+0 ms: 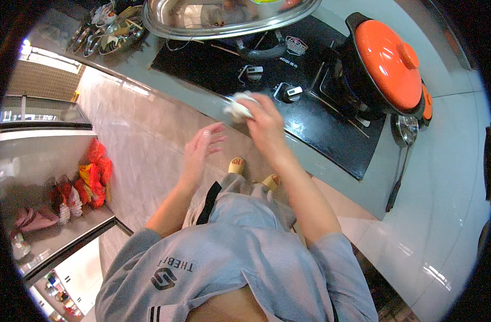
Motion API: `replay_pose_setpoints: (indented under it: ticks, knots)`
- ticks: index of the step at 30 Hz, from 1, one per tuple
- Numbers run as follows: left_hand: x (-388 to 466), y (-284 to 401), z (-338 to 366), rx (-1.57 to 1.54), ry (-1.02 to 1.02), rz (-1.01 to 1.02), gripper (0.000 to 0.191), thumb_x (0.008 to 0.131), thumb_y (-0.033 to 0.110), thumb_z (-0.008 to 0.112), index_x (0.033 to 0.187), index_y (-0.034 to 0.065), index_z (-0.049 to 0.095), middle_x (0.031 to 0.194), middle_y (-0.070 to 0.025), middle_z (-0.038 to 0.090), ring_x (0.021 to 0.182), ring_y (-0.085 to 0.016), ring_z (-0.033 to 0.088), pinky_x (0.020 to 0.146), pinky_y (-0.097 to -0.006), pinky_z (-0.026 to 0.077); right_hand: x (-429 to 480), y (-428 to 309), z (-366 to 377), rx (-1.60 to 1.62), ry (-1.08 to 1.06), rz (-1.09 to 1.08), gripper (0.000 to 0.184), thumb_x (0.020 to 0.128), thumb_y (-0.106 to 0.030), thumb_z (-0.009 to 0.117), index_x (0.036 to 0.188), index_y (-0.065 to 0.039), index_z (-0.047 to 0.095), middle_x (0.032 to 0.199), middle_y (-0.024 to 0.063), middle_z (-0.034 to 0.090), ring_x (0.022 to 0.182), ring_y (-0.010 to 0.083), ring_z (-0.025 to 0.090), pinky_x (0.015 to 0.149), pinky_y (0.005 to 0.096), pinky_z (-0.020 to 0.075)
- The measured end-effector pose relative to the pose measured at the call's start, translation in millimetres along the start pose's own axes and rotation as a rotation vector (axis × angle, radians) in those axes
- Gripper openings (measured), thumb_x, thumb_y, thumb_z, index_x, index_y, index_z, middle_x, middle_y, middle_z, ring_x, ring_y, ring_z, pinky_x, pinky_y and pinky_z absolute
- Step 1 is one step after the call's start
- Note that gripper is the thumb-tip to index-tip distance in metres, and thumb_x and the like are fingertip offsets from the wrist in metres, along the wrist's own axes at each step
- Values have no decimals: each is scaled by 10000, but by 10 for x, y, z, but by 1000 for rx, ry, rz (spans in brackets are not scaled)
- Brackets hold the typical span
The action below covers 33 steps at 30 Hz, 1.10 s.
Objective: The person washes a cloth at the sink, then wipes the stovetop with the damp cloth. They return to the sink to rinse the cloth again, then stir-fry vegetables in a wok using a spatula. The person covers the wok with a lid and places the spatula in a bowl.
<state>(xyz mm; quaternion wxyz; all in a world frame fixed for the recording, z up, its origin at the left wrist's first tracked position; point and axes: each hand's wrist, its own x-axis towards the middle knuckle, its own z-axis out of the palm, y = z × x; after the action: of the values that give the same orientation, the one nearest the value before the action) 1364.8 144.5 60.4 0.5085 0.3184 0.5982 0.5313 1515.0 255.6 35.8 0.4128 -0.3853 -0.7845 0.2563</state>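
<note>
A crumpled white cloth or tissue (pixel 242 106) is pinched in the fingers of my right hand (pixel 267 124), at the front edge of a black gas cooktop (pixel 334 141). Whether the wad touches the counter edge I cannot tell. Lower and to the left, my left hand (pixel 203 147) is blurred, with its fingers apart and nothing in it. Two control knobs, a nearer one (pixel 290 93) and a farther one (pixel 253 73), stand on the cooktop just beyond my right hand. Wet-looking glare lies on the black surface near the nearer knob.
A black pot with an orange lid (pixel 384 60) sits on the right burner. Beside it a metal ladle (pixel 404 141) lies on the grey counter (pixel 435 169). A large shiny metal lid or pan (pixel 229 32) covers the left burner. Utensils (pixel 112 36) crowd the far left; bags (pixel 96 173) sit at left.
</note>
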Motion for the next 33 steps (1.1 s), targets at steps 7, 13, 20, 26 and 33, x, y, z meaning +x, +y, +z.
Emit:
replay_pose_setpoints:
  ticks: [7, 13, 20, 26, 33]
  knots:
    - [-57, -93, -403, 61, -22, -121, 437, 987, 348, 408, 1104, -25, 604, 1034, -131, 651, 937, -198, 629, 812, -306, 484, 357, 251, 754, -298, -65, -191, 337, 773, -33, 568, 1103, -91, 603, 1173, 105, 576, 1103, 291, 545, 952, 391, 432]
    - [-137, -200, -453, 71, -58, -178, 454, 981, 359, 419, 1085, -43, 603, 1017, -153, 655, 914, -240, 648, 817, -337, 495, -338, 611, 30, -456, -46, -91, 404, 785, 1, 529, 1184, -63, 557, 1256, 135, 556, 1180, 290, 529, 971, 417, 428]
    - [-125, -335, -560, 74, -102, -240, 451, 975, 357, 439, 1084, -50, 600, 1020, -158, 657, 906, -233, 651, 810, -335, 505, -1400, 865, -1774, -775, 121, 254, 518, 760, 92, 508, 1257, -55, 520, 1293, 132, 531, 1219, 311, 492, 1019, 408, 407]
    - [-148, -364, -488, 84, -170, -263, 456, 972, 358, 448, 1079, -59, 596, 1011, -158, 662, 893, -231, 660, 801, -329, 511, -1187, 717, -1222, -708, 209, 239, 616, 692, -234, 754, 1261, -141, 536, 1277, 136, 519, 1237, 344, 437, 1038, 454, 354]
    - [-65, -273, -267, 182, -264, -262, 457, 972, 358, 446, 1074, -61, 598, 997, -157, 662, 877, -232, 663, 779, -316, 519, -869, 505, -570, -494, 173, 155, 351, 752, -105, 692, 1095, -162, 647, 1247, 93, 558, 1208, 291, 494, 1017, 415, 404]
